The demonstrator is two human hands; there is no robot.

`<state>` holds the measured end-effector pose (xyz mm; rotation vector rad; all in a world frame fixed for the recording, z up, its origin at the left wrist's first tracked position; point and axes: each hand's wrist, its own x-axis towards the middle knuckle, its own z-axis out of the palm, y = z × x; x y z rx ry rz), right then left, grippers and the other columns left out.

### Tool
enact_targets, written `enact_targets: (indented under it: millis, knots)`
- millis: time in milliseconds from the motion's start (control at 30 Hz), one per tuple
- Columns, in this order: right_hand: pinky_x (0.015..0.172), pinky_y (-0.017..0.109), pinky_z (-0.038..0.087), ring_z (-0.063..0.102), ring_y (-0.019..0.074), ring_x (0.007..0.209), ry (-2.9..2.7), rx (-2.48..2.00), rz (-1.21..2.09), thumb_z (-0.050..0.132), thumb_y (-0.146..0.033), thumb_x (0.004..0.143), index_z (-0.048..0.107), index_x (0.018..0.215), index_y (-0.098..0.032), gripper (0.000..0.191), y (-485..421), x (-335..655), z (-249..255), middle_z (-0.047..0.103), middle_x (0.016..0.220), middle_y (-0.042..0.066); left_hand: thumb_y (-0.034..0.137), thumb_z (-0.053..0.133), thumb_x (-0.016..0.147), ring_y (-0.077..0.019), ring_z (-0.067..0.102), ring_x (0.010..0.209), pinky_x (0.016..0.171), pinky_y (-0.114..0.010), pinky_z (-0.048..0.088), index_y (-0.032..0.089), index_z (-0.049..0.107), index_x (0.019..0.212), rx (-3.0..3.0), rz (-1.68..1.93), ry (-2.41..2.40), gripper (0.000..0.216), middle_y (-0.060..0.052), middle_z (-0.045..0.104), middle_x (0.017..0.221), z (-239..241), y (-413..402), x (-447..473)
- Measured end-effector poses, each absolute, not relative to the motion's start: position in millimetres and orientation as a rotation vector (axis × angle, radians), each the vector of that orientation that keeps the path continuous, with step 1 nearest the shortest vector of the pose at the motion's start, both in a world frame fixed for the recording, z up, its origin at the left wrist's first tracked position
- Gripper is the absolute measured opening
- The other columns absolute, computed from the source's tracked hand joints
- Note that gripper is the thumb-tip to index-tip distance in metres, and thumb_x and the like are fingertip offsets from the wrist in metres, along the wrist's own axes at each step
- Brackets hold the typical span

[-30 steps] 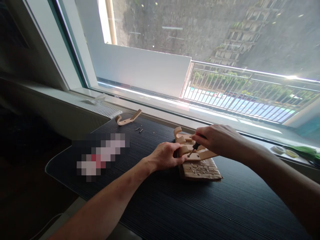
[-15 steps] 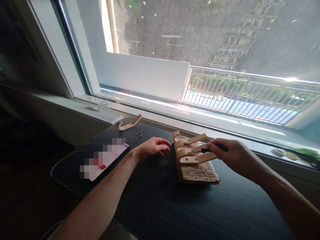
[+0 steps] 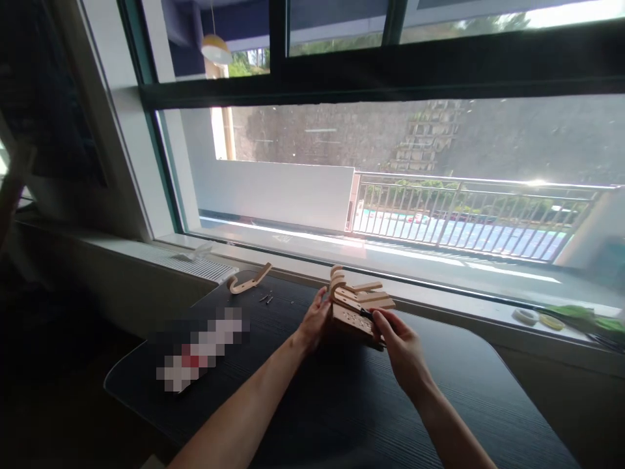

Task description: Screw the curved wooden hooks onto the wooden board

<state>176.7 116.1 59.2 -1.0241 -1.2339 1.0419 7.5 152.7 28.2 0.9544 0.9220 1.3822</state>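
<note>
A small wooden board [image 3: 352, 320] stands tilted above the dark table, several pale wooden hooks [image 3: 375, 299] fixed side by side on it. Dark specks, holes or screw heads, dot its near face. At the board's left end my left hand [image 3: 315, 322] grips the edge, fingers partly hidden behind it. My right hand [image 3: 398, 335] is closed around a dark-handled screwdriver [image 3: 366, 314], which points left at the nearest hook. The screwdriver's tip is too small to make out. Farther left lie one loose wooden hook [image 3: 249, 282] and a few screws [image 3: 266, 299].
A phone [image 3: 200, 355], partly blurred out, lies on the left of the dark table [image 3: 273, 417]. Beyond the table runs a window sill [image 3: 439, 299] with tape rolls [image 3: 526, 317] and green leaves [image 3: 581, 319] at the right. A radiator grille [image 3: 195, 266] is at the left.
My left hand has moved right onto the board, which is now tilted and turned. My right hand has come nearer and lower with the screwdriver. The view has tipped upward.
</note>
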Motion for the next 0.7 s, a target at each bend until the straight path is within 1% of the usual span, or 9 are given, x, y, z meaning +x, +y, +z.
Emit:
enact_targets:
  millis: [33, 67, 133, 200, 300, 433, 567, 633, 700]
  knots:
    - [0.056, 0.025, 0.040, 0.048, 0.0117, 0.055, -1.236, -1.012, 1.028, 0.064, -0.052, 0.066, 0.067, 0.086, -0.015, 0.042, 121, 173, 62, 0.053, 0.056, -0.002, 0.038, 0.051, 0.082, -0.0170, 0.062, 0.082, 0.070, -0.031, 0.050, 0.027, 0.026, 0.133, 0.831, 1.385, 0.883, 0.058, -0.006, 0.061, 0.109, 27, 151, 6]
    - [0.054, 0.025, 0.040, 0.047, 0.0119, 0.054, -1.231, -1.000, 1.015, 0.064, -0.053, 0.065, 0.067, 0.085, -0.016, 0.043, 125, 169, 65, 0.053, 0.056, -0.002, 0.037, 0.053, 0.081, -0.0172, 0.062, 0.081, 0.067, -0.032, 0.050, 0.027, 0.026, 0.133, 0.755, 1.379, 0.827, 0.059, -0.006, 0.060, 0.110, 25, 149, 3]
    - [0.051, 0.025, 0.039, 0.047, 0.0120, 0.052, -1.208, -0.974, 0.991, 0.064, -0.055, 0.064, 0.067, 0.084, -0.015, 0.044, 135, 163, 69, 0.053, 0.055, -0.001, 0.030, 0.057, 0.079, -0.0168, 0.062, 0.084, 0.070, -0.029, 0.050, 0.022, 0.040, 0.124, 0.707, 1.383, 0.666, 0.049, -0.007, 0.061, 0.108, 21, 146, -5]
    - [0.049, 0.025, 0.038, 0.046, 0.0119, 0.051, -1.196, -0.941, 0.960, 0.063, -0.055, 0.064, 0.067, 0.085, -0.015, 0.045, 145, 158, 73, 0.053, 0.056, -0.001, 0.023, 0.060, 0.075, -0.0159, 0.062, 0.086, 0.074, -0.027, 0.049, 0.021, 0.051, 0.113, 0.688, 1.373, 0.573, 0.039, -0.005, 0.063, 0.102, 20, 142, -15]
    - [0.049, 0.025, 0.037, 0.045, 0.0117, 0.052, -1.200, -0.890, 0.898, 0.062, -0.052, 0.068, 0.065, 0.087, -0.015, 0.042, 157, 151, 83, 0.052, 0.057, -0.001, 0.017, 0.060, 0.071, -0.0174, 0.061, 0.094, 0.079, -0.028, 0.048, 0.023, 0.057, 0.105, 0.694, 1.399, 0.490, 0.034, -0.003, 0.063, 0.105, 28, 135, -24]
    - [0.048, 0.024, 0.037, 0.045, 0.0120, 0.052, -1.261, -0.846, 0.856, 0.061, -0.048, 0.070, 0.065, 0.088, -0.016, 0.036, 158, 146, 96, 0.053, 0.057, -0.001, 0.028, 0.054, 0.077, -0.0233, 0.055, 0.106, 0.083, -0.035, 0.048, 0.020, 0.057, 0.109, 0.804, 1.284, 0.366, 0.033, -0.006, 0.061, 0.112, 46, 124, -27]
    - [0.048, 0.025, 0.038, 0.048, 0.0135, 0.053, -1.351, -0.863, 0.815, 0.061, -0.049, 0.070, 0.066, 0.085, -0.017, 0.036, 148, 147, 99, 0.057, 0.060, 0.001, 0.036, 0.052, 0.076, -0.0267, 0.048, 0.116, 0.089, -0.038, 0.044, 0.018, 0.057, 0.110, 0.874, 1.223, 0.308, 0.038, -0.008, 0.058, 0.117, 48, 118, -27]
    - [0.047, 0.026, 0.038, 0.048, 0.0137, 0.053, -1.354, -0.871, 0.806, 0.061, -0.050, 0.069, 0.066, 0.084, -0.017, 0.036, 145, 150, 99, 0.058, 0.061, 0.002, 0.033, 0.052, 0.076, -0.0266, 0.046, 0.119, 0.090, -0.040, 0.043, 0.021, 0.056, 0.111, 0.882, 1.217, 0.320, 0.037, -0.006, 0.057, 0.119, 45, 116, -29]
    - [0.047, 0.026, 0.038, 0.047, 0.0135, 0.052, -1.333, -0.878, 0.813, 0.062, -0.050, 0.069, 0.065, 0.084, -0.017, 0.037, 144, 155, 98, 0.057, 0.059, 0.001, 0.026, 0.051, 0.076, -0.0273, 0.045, 0.119, 0.089, -0.044, 0.043, 0.024, 0.054, 0.113, 0.882, 1.180, 0.319, 0.038, -0.005, 0.056, 0.122, 43, 114, -31]
